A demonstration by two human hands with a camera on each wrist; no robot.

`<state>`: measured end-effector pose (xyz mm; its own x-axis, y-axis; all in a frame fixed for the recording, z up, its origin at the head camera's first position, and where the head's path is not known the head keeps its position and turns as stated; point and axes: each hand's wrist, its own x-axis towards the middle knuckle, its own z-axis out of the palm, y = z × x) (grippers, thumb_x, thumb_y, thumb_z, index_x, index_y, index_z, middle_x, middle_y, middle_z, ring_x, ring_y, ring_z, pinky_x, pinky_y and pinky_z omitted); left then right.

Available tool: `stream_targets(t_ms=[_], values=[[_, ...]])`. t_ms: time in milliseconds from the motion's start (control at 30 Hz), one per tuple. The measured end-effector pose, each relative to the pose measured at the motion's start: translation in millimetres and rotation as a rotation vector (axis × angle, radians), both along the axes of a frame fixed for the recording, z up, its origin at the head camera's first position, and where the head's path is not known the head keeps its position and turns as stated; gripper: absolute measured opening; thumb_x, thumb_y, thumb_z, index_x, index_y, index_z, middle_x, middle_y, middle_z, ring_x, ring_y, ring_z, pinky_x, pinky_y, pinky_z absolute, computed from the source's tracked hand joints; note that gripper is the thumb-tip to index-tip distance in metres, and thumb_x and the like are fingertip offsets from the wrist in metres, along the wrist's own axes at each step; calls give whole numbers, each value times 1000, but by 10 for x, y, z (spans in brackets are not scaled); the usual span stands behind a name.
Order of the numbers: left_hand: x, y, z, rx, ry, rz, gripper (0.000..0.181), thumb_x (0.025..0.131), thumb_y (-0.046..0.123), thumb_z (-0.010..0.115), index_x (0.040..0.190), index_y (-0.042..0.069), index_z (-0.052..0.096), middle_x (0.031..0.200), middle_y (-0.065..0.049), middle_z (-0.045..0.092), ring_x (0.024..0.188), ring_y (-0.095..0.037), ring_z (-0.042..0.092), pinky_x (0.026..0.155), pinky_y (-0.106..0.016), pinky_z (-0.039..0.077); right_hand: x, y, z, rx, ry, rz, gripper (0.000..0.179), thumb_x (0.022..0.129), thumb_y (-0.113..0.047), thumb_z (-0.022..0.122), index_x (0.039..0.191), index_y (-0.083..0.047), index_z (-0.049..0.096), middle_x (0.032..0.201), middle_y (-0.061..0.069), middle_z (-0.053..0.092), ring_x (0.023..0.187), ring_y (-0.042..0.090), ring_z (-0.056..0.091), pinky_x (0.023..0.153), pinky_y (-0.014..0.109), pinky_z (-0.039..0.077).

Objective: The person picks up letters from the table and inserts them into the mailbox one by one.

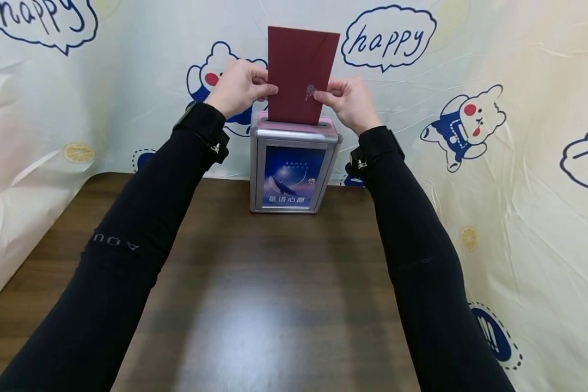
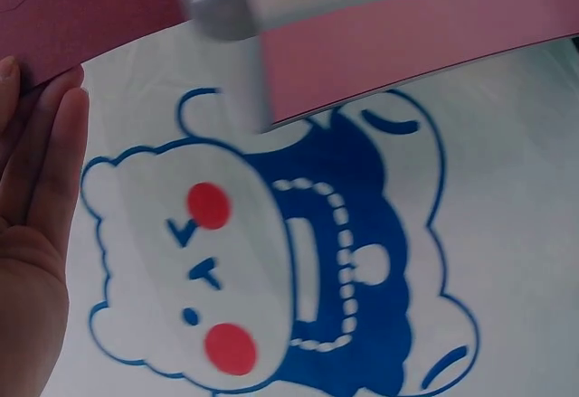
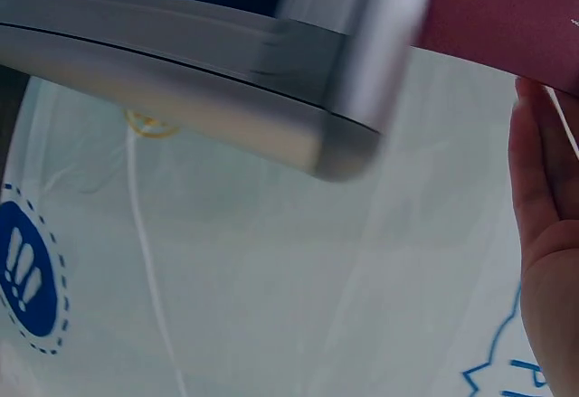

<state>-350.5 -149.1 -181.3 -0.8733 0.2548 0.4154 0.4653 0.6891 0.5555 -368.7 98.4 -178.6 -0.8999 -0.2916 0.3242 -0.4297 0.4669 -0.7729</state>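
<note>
A dark red card or envelope (image 1: 299, 71) stands upright with its lower edge at the slot in the top of a silver-framed box (image 1: 258, 179). My left hand (image 1: 240, 87) pinches the left edge of it, thumb on the near face. On the right edge my right hand (image 1: 348, 103) pinches it the same way, beside a small silvery mark. In the left wrist view the red card (image 2: 109, 17) shows between thumb and fingers, near the box's pink top (image 2: 407, 44). How far the card reaches into the slot is hidden.
The box stands at the back of a brown wooden table (image 1: 255, 283), its front bearing a blue picture panel (image 1: 294, 174). Behind and to both sides hangs a pale cloth (image 1: 529, 218) printed with cartoon bears and "happy" bubbles.
</note>
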Motion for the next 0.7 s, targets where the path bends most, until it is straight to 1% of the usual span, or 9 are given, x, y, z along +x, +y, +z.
stream_targets(t_ms=[100, 233, 333, 400, 467, 533, 567, 633, 700], values=[[-12, 0, -100, -2, -11, -4, 29, 91, 30, 61, 92, 3, 72, 96, -11, 70, 82, -15, 57, 65, -24, 39, -10, -4, -107, 5, -16, -5, 25, 83, -23, 70, 101, -6, 75, 97, 10, 73, 103, 14, 58, 101, 30, 35], [-43, -3, -224, -9, -37, -2, 29, 91, 29, 63, 89, 2, 71, 95, -11, 70, 83, -14, 54, 65, -25, 37, -58, -12, -277, 38, -8, -27, 25, 85, -25, 69, 100, -6, 75, 95, 9, 73, 92, 15, 57, 86, 25, 39], [-52, -23, -307, -15, -66, 8, 29, 91, 29, 64, 87, 1, 70, 102, -8, 67, 94, -15, 54, 75, -27, 39, -65, -42, -388, 99, 36, -46, 24, 87, -27, 68, 97, -6, 75, 94, 7, 72, 87, 14, 53, 77, 24, 37], [-64, -40, -353, -19, -70, 12, 29, 91, 28, 64, 86, 0, 70, 111, -6, 65, 104, -16, 53, 86, -29, 40, -76, -62, -440, 107, 40, -50, 24, 87, -27, 69, 96, -6, 76, 96, 5, 70, 88, 14, 52, 79, 24, 37], [-84, -51, -389, -22, -70, 16, 24, 90, 27, 65, 92, 4, 73, 120, -4, 61, 115, -15, 47, 103, -32, 30, -90, -75, -478, 135, 64, -53, 24, 87, -28, 69, 94, -5, 76, 99, 3, 69, 91, 13, 51, 84, 25, 37], [-107, -55, -422, -20, -75, 5, 23, 90, 26, 65, 98, 6, 74, 126, -3, 60, 122, -14, 43, 112, -35, 17, -102, -76, -512, 161, 76, -59, 26, 88, -28, 68, 94, -5, 75, 102, 2, 66, 95, 13, 49, 89, 27, 37], [-116, -54, -436, -21, -80, 2, 23, 90, 26, 65, 100, 7, 75, 128, -2, 59, 125, -14, 41, 114, -35, 12, -105, -72, -527, 162, 73, -59, 26, 88, -28, 68, 94, -4, 75, 103, 2, 65, 97, 12, 49, 91, 28, 37], [-135, -46, -459, -12, -99, -6, 25, 90, 27, 65, 106, 9, 74, 129, -2, 59, 126, -14, 40, 114, -35, 10, -113, -59, -554, 175, 76, -66, 27, 88, -28, 68, 94, -3, 75, 104, 2, 63, 99, 12, 47, 92, 29, 36], [-149, -38, -471, -7, -104, -11, 25, 90, 26, 65, 106, 8, 74, 129, -3, 59, 126, -14, 41, 112, -35, 19, -118, -49, -573, 167, 65, -71, 28, 88, -28, 67, 95, -2, 74, 104, 3, 62, 100, 12, 47, 93, 29, 36]])
